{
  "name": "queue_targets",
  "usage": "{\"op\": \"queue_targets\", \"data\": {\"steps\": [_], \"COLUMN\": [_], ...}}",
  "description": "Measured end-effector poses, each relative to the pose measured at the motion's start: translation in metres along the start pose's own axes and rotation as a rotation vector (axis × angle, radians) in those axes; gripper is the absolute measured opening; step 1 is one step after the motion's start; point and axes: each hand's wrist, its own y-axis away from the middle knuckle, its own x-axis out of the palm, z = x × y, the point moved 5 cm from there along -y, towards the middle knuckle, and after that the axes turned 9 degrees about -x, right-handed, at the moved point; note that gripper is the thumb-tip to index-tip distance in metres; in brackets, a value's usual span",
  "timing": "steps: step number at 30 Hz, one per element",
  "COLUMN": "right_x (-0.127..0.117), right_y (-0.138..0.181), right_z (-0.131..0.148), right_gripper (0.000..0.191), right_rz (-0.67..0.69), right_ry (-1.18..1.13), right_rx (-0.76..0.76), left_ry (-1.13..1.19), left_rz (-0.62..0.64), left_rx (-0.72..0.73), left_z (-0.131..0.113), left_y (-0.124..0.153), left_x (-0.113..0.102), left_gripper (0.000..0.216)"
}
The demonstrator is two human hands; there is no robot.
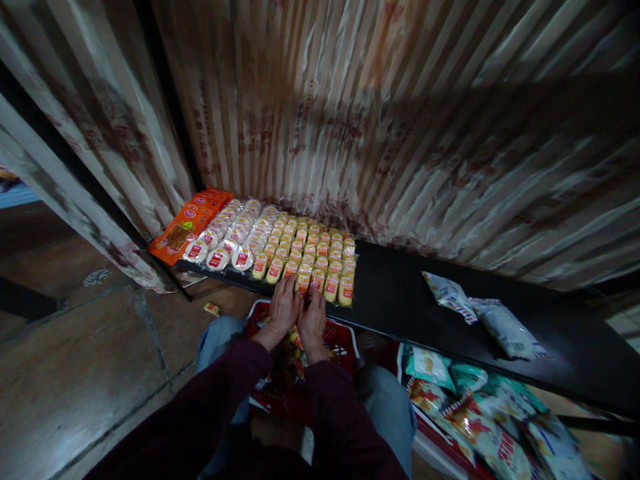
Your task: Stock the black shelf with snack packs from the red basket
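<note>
Small yellow wrapped cakes (331,287) with orange-and-red labels stand in several tight rows on a black shelf (385,287). At the front edge of these rows, my left hand (284,308) and my right hand (312,321) are side by side. Their fingers close in on one front-row cake (303,283) from either side; the thumbs are partly hidden. Below my hands, between my knees, is a red basket (350,343) with more small wrapped pieces inside. Round white wrapped cakes (219,259) fill the rows to the left.
An orange packet (193,223) lies at the shelf's left end. Two silvery bags (505,327) lie farther right on it. Under the shelf, a bin holds green and red snack bags (493,427). A pleated curtain (320,113) hangs behind. One wrapped piece (211,309) is on the floor.
</note>
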Motion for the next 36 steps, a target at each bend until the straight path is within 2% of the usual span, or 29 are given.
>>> {"op": "queue_targets", "data": {"steps": [5, 10, 15, 19, 23, 29, 36], "right_x": [0.001, -0.001, -0.021, -0.043, -0.055, -0.052, -0.035], "right_y": [0.0, 0.003, 0.004, -0.006, -0.024, -0.046, -0.052], "right_z": [-0.003, 0.0, 0.003, -0.014, -0.036, -0.047, -0.051], "right_gripper": [0.041, 0.029, 0.031, 0.042, 0.049, 0.057, 0.061], "right_rz": [0.0, 0.005, -0.04, -0.127, -0.139, -0.053, 0.052], "right_ry": [-0.021, -0.039, 0.12, 0.305, 0.432, 0.497, 0.546], "right_rx": [0.011, -0.03, -0.152, -0.141, -0.083, -0.107, -0.121], "left_ry": [-0.098, -0.129, -0.154, -0.17, -0.2, -0.231, -0.22], "left_rz": [-0.036, -0.014, -0.003, -0.004, -0.041, -0.099, -0.124], "left_rx": [0.189, 0.337, 0.368, 0.377, 0.409, 0.453, 0.408], "left_z": [-0.003, 0.008, 0.013, 0.007, 0.001, -0.006, -0.008], "left_y": [0.003, 0.009, 0.012, 0.011, 0.011, 0.009, 0.003], "left_x": [-0.001, 0.01, 0.017, 0.017, 0.016, 0.017, 0.02], "left_gripper": [0.043, 0.045, 0.045, 0.045, 0.046, 0.049, 0.052]}}
